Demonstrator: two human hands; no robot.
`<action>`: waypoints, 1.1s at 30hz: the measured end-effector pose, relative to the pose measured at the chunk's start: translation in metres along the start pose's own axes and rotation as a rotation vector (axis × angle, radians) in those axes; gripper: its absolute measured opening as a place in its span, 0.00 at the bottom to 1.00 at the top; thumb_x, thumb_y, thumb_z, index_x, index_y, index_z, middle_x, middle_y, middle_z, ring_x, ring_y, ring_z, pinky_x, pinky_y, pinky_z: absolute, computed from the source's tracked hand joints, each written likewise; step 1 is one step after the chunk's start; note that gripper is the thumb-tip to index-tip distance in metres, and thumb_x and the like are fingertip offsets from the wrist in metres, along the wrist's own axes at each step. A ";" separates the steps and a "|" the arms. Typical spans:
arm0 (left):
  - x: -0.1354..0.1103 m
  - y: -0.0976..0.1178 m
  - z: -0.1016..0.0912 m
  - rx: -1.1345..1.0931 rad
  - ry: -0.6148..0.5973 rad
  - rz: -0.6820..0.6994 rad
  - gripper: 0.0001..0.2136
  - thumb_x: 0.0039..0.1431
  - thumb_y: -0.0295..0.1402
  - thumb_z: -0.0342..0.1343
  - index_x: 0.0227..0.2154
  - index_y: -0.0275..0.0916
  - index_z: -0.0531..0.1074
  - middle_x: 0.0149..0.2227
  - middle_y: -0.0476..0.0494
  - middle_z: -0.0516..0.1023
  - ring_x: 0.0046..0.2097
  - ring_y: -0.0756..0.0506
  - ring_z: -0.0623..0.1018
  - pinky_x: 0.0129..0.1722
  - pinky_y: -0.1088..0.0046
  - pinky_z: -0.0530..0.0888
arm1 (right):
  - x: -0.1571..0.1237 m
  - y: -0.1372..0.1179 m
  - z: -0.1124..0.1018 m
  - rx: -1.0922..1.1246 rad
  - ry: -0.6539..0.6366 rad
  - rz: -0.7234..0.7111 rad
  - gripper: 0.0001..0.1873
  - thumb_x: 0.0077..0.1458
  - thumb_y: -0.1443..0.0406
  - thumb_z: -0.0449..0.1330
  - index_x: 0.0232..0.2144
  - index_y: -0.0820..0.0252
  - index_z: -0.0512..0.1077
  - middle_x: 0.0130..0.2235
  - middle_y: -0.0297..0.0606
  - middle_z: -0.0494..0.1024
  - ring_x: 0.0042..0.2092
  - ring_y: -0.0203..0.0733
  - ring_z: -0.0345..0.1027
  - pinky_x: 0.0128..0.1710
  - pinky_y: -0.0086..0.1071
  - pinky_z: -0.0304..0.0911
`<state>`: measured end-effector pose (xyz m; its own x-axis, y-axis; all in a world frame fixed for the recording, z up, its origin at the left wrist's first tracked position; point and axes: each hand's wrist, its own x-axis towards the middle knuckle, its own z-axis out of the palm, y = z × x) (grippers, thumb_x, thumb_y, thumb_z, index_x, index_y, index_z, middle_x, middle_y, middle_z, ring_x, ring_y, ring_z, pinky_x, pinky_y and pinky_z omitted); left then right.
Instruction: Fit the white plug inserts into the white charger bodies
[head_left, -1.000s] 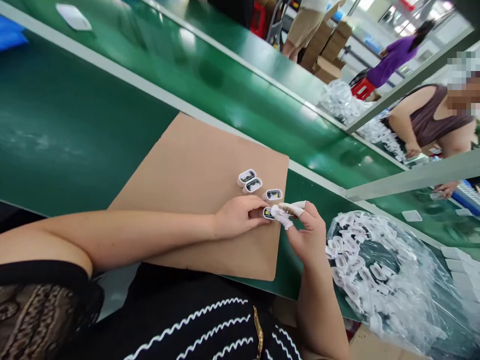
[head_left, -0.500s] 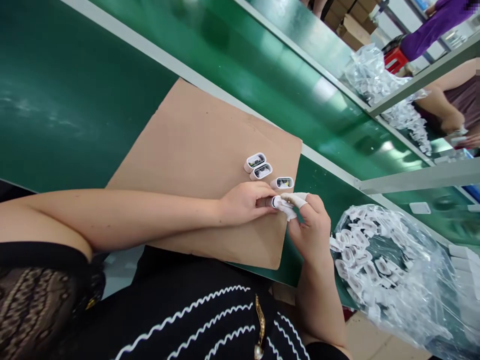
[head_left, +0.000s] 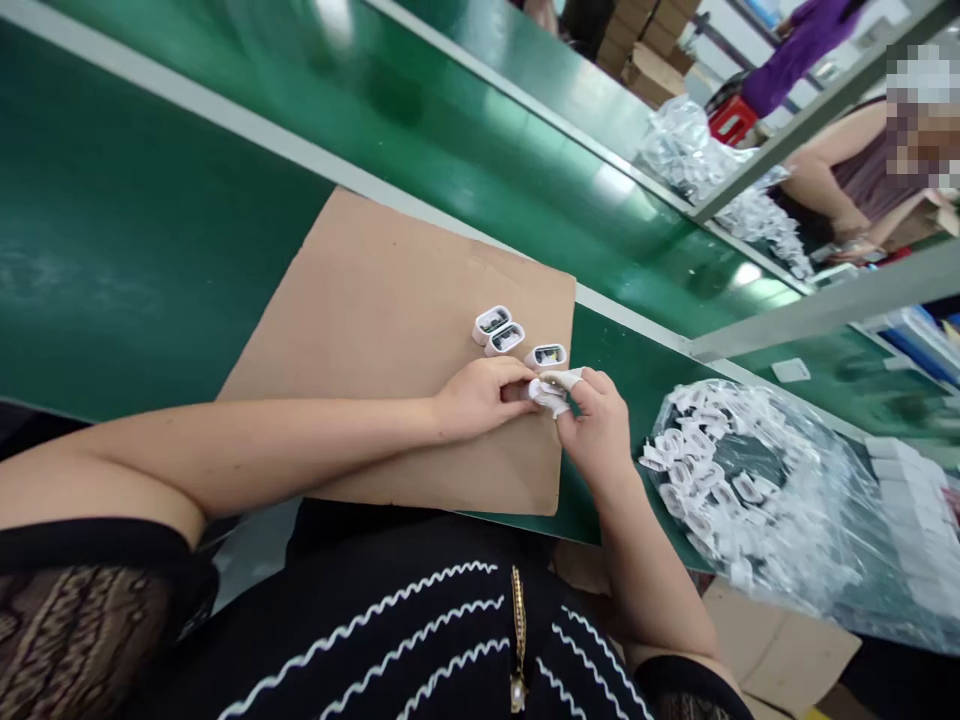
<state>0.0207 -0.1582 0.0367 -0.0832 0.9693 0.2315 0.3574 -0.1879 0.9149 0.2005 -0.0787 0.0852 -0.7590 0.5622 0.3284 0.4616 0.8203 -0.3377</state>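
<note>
Above the right side of a brown cardboard sheet (head_left: 360, 300), both hands meet at a small white plastic housing (head_left: 537, 390). My left hand (head_left: 480, 398) is closed round its left end and covers much of it. My right hand (head_left: 596, 415), with white covers on thumb and forefinger, pinches its right end. Whether a smaller part sits between the right fingertips is too small to tell. Just beyond the hands stand three open white oval housings with dark and yellowish parts inside: two touching, the left one (head_left: 491, 325) and the middle one (head_left: 505, 339), and one apart (head_left: 546, 357).
A clear plastic bag (head_left: 795, 520) of white plastic parts lies right of my right arm. Stacked white pieces (head_left: 904, 510) stand beyond it. A metal frame (head_left: 825, 300) borders the green table (head_left: 150, 250). Across it sits another person (head_left: 840, 165) near more bagged parts (head_left: 697, 150).
The camera view has shifted slightly. The right fingers now cover more of the housing's open end, which showed a dark rim before. The three standing housings keep their places on the cardboard.
</note>
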 end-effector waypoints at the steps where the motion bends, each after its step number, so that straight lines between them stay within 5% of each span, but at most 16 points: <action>1: -0.003 0.003 0.000 0.007 0.000 -0.003 0.11 0.62 0.37 0.63 0.44 0.38 0.81 0.33 0.46 0.79 0.32 0.49 0.74 0.33 0.73 0.72 | -0.005 0.000 -0.002 0.038 0.014 0.018 0.16 0.62 0.67 0.61 0.52 0.54 0.76 0.39 0.40 0.78 0.43 0.49 0.70 0.40 0.39 0.68; 4: -0.014 0.019 -0.007 0.018 -0.005 0.008 0.11 0.64 0.38 0.61 0.46 0.40 0.80 0.37 0.45 0.81 0.32 0.49 0.75 0.33 0.73 0.74 | -0.034 0.007 -0.018 0.117 0.110 0.106 0.22 0.64 0.63 0.61 0.60 0.52 0.70 0.49 0.42 0.79 0.49 0.50 0.72 0.49 0.43 0.69; 8: -0.007 0.045 -0.035 0.078 0.094 0.087 0.13 0.62 0.43 0.63 0.45 0.43 0.80 0.42 0.44 0.83 0.35 0.47 0.78 0.33 0.71 0.76 | -0.090 0.032 -0.051 -0.184 0.103 0.347 0.14 0.64 0.65 0.58 0.50 0.54 0.78 0.43 0.44 0.79 0.47 0.54 0.70 0.50 0.47 0.67; 13: 0.083 0.030 -0.071 0.342 0.288 -0.039 0.16 0.57 0.45 0.65 0.44 0.41 0.80 0.41 0.44 0.83 0.37 0.45 0.79 0.38 0.69 0.75 | -0.121 0.065 -0.056 -0.480 -0.047 0.502 0.18 0.57 0.70 0.59 0.50 0.63 0.78 0.44 0.50 0.76 0.47 0.59 0.67 0.51 0.51 0.66; 16: 0.146 -0.002 -0.088 0.501 0.322 -0.136 0.15 0.56 0.43 0.65 0.41 0.37 0.80 0.41 0.42 0.82 0.40 0.42 0.78 0.42 0.68 0.73 | -0.119 0.076 -0.052 -0.382 -0.054 0.506 0.14 0.57 0.70 0.59 0.44 0.61 0.79 0.42 0.47 0.75 0.47 0.56 0.69 0.51 0.50 0.69; 19: 0.184 -0.026 -0.099 0.612 0.275 -0.299 0.14 0.55 0.39 0.64 0.40 0.35 0.79 0.42 0.40 0.82 0.44 0.41 0.77 0.46 0.68 0.71 | -0.121 0.084 -0.058 -0.192 -0.021 0.525 0.10 0.55 0.66 0.62 0.41 0.58 0.79 0.45 0.45 0.74 0.46 0.53 0.72 0.50 0.48 0.72; 23: 0.188 -0.028 -0.104 0.699 0.214 -0.448 0.24 0.49 0.39 0.67 0.48 0.29 0.76 0.50 0.33 0.78 0.56 0.33 0.72 0.56 0.61 0.69 | -0.129 0.082 -0.068 -0.009 0.106 0.508 0.12 0.55 0.63 0.62 0.42 0.56 0.79 0.55 0.49 0.71 0.56 0.56 0.72 0.52 0.50 0.73; 26: 0.165 -0.012 -0.100 0.742 0.337 -0.256 0.39 0.51 0.41 0.66 0.64 0.29 0.64 0.67 0.31 0.63 0.67 0.28 0.59 0.66 0.50 0.59 | -0.122 0.068 -0.066 0.131 0.209 0.488 0.18 0.57 0.62 0.62 0.50 0.55 0.79 0.59 0.50 0.72 0.63 0.57 0.67 0.57 0.52 0.71; 28: 0.143 0.002 -0.093 0.730 0.195 0.004 0.39 0.55 0.41 0.62 0.69 0.37 0.59 0.72 0.38 0.56 0.70 0.29 0.55 0.68 0.49 0.55 | -0.105 0.057 -0.060 0.348 0.233 0.529 0.19 0.57 0.60 0.63 0.51 0.52 0.79 0.58 0.47 0.74 0.61 0.55 0.68 0.59 0.52 0.71; 31: 0.108 0.019 -0.073 0.706 -0.355 0.289 0.37 0.56 0.36 0.59 0.70 0.43 0.58 0.73 0.40 0.56 0.72 0.32 0.55 0.70 0.52 0.54 | -0.070 0.048 -0.048 0.862 0.229 0.669 0.18 0.52 0.57 0.70 0.46 0.52 0.79 0.52 0.42 0.80 0.56 0.53 0.75 0.58 0.52 0.72; 33: 0.088 0.026 -0.056 0.746 -0.605 0.374 0.36 0.57 0.29 0.55 0.70 0.43 0.58 0.73 0.39 0.58 0.73 0.35 0.56 0.71 0.53 0.53 | -0.047 0.048 -0.041 1.144 0.217 0.728 0.20 0.46 0.58 0.75 0.42 0.53 0.79 0.49 0.39 0.81 0.55 0.53 0.76 0.58 0.52 0.73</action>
<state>-0.0297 -0.0866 0.0991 0.5607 0.8255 0.0649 0.7676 -0.5475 0.3331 0.2773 -0.0618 0.0895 -0.3758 0.9161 -0.1398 0.0077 -0.1477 -0.9890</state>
